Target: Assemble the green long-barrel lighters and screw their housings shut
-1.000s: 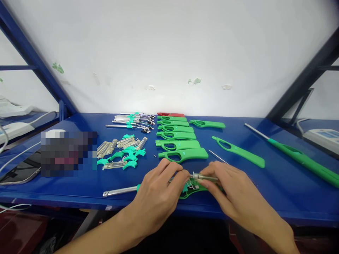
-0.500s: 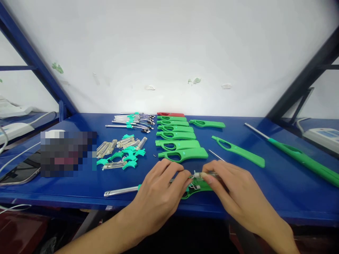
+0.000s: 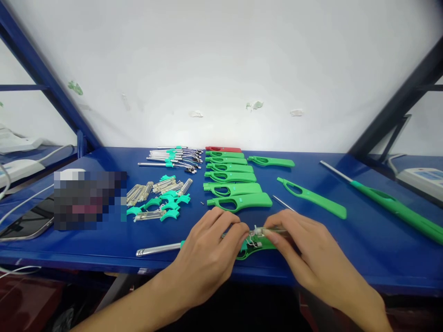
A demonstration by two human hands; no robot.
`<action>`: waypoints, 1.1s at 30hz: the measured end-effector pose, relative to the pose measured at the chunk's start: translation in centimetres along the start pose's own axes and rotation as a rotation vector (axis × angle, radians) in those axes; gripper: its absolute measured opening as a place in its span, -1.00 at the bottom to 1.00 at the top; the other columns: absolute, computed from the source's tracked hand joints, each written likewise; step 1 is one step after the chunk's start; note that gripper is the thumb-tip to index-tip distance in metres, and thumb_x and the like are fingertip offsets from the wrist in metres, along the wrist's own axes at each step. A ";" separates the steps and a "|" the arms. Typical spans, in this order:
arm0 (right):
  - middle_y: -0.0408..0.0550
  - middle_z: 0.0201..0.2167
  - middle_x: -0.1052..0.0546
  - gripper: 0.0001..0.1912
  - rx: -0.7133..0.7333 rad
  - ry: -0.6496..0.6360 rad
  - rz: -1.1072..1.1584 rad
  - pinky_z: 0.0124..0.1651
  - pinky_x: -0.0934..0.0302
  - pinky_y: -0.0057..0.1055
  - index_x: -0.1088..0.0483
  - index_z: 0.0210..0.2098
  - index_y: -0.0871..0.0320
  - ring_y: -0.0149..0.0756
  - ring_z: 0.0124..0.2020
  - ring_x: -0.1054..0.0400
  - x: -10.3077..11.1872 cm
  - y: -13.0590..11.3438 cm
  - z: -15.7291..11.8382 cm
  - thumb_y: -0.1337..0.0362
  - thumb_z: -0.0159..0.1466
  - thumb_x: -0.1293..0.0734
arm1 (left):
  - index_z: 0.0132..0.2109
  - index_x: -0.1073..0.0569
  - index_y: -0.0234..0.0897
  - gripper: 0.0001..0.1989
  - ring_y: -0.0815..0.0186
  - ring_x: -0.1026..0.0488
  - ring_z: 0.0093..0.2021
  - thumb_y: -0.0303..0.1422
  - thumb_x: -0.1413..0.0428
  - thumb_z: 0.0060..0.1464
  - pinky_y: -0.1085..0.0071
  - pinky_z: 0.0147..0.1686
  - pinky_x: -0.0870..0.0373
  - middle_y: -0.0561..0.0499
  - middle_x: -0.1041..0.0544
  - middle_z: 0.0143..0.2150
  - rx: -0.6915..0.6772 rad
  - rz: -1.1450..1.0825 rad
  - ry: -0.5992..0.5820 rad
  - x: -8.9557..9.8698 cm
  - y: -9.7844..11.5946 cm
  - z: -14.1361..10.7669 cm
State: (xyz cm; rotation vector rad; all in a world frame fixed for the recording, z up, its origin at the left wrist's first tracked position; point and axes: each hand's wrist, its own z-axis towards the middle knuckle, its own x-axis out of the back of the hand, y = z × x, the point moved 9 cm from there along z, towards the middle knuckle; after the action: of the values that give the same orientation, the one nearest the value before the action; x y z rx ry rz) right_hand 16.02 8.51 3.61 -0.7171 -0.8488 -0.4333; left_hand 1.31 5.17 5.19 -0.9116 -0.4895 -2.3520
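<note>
A half-assembled green gas lighter (image 3: 262,249) lies near the table's front edge. Its silver metal tube (image 3: 159,249) sticks out to the left. Across the lighter's front lies my left hand (image 3: 214,244), closed with thumb and fingers pinched together; its fingertips hide whatever they grip. Thin white wires (image 3: 252,238) show right beside those fingertips. My right hand (image 3: 306,246) is closed on a clear fuel tank (image 3: 273,230), held at the green casing with its pale valve end facing left.
Green casing halves (image 3: 249,201) and a red one (image 3: 224,149) form a column behind my hands. Metal tubes with wires (image 3: 166,157), clear tanks (image 3: 138,196) and teal triggers (image 3: 169,198) lie left. An assembled lighter (image 3: 387,198) and a thin metal rod (image 3: 283,203) lie right.
The fuel tank in my right hand has tilted or shifted slightly, its valve end now a little lower. My left hand's fingertips have moved slightly; the rest stays put.
</note>
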 end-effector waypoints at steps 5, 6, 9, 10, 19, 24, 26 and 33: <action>-0.15 -0.26 -0.56 -0.84 0.018 -0.021 0.005 -0.23 -0.26 -0.35 -0.38 -0.11 0.03 -0.29 -0.28 -0.46 -0.1 -0.3 0.0 0.21 0.59 -0.20 | 0.03 -0.47 -0.39 -0.81 0.20 -0.36 -0.15 -0.68 -0.06 0.39 0.21 -0.11 -0.47 -0.09 -0.52 -0.13 -0.016 -0.044 -0.031 -0.2 0.0 -0.3; -0.14 -0.26 -0.57 -0.84 0.021 -0.023 0.006 -0.23 -0.26 -0.35 -0.38 -0.11 0.03 -0.29 -0.27 -0.46 -0.1 -0.3 0.0 0.21 0.59 -0.20 | 0.03 -0.46 -0.39 -0.77 0.19 -0.35 -0.15 -0.70 -0.04 0.38 0.21 -0.10 -0.47 -0.09 -0.52 -0.12 -0.021 -0.049 -0.039 -0.3 0.0 -0.3; -0.13 -0.25 -0.57 -0.84 0.028 -0.025 0.011 -0.23 -0.27 -0.34 -0.38 -0.10 0.03 -0.28 -0.27 -0.46 -0.2 -0.4 0.1 0.22 0.60 -0.19 | 0.05 -0.45 -0.40 -0.70 0.18 -0.35 -0.12 -0.76 0.00 0.33 0.19 -0.10 -0.46 -0.11 -0.52 -0.10 -0.042 -0.058 -0.067 -0.6 0.1 -0.6; -0.13 -0.25 -0.57 -0.84 0.029 -0.027 0.013 -0.23 -0.26 -0.34 -0.38 -0.10 0.02 -0.28 -0.27 -0.46 -0.2 -0.4 0.1 0.21 0.60 -0.19 | 0.06 -0.45 -0.41 -0.69 0.17 -0.35 -0.12 -0.76 0.01 0.32 0.17 -0.10 -0.45 -0.12 -0.52 -0.09 -0.052 -0.055 -0.076 -0.7 0.2 -0.7; -0.19 -0.27 -0.54 -0.85 0.025 0.007 -0.007 -0.22 -0.22 -0.32 -0.36 -0.11 0.02 -0.31 -0.27 -0.41 -0.1 -0.3 0.3 0.19 0.60 -0.21 | 0.09 -0.46 -0.47 -0.71 0.14 -0.36 -0.12 -0.74 -0.03 0.32 0.17 -0.09 -0.46 -0.16 -0.52 -0.08 -0.068 -0.011 -0.076 -0.6 0.4 -0.7; -0.09 -0.21 -0.52 -0.80 0.041 0.079 -0.083 -0.18 -0.25 -0.28 -0.43 -0.11 0.03 -0.26 -0.22 -0.41 0.6 0.0 0.6 0.20 0.60 -0.20 | 0.17 -0.47 -0.44 -0.79 0.11 -0.46 -0.10 -0.50 -0.09 0.46 0.12 -0.06 -0.53 -0.16 -0.57 -0.07 0.020 0.097 0.011 0.6 0.4 -0.5; -0.06 -0.19 -0.52 -0.79 0.037 0.101 -0.114 -0.15 -0.28 -0.26 -0.47 -0.10 0.04 -0.24 -0.20 -0.44 0.8 0.2 0.6 0.21 0.59 -0.21 | 0.20 -0.47 -0.44 -0.73 0.07 -0.49 -0.08 -0.37 -0.08 0.50 0.08 -0.05 -0.55 -0.19 -0.58 -0.04 0.049 0.124 -0.009 0.6 0.5 -0.7; -0.05 -0.17 -0.59 -0.74 0.007 0.044 -0.100 -0.08 -0.38 -0.24 -0.56 -0.10 0.00 -0.22 -0.17 -0.49 0.4 0.9 0.4 0.17 0.58 -0.23 | 0.18 -0.49 -0.38 -0.73 0.04 -0.49 -0.06 -0.30 -0.06 0.51 0.01 -0.04 -0.55 -0.19 -0.57 -0.02 0.084 0.102 -0.089 -0.1 0.4 -1.5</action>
State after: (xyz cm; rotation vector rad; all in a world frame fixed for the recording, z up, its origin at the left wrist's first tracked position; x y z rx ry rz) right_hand 16.57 9.42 3.74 -0.6579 -0.8468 -0.5336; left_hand 0.86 4.10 4.12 -0.9818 -0.5595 -2.1904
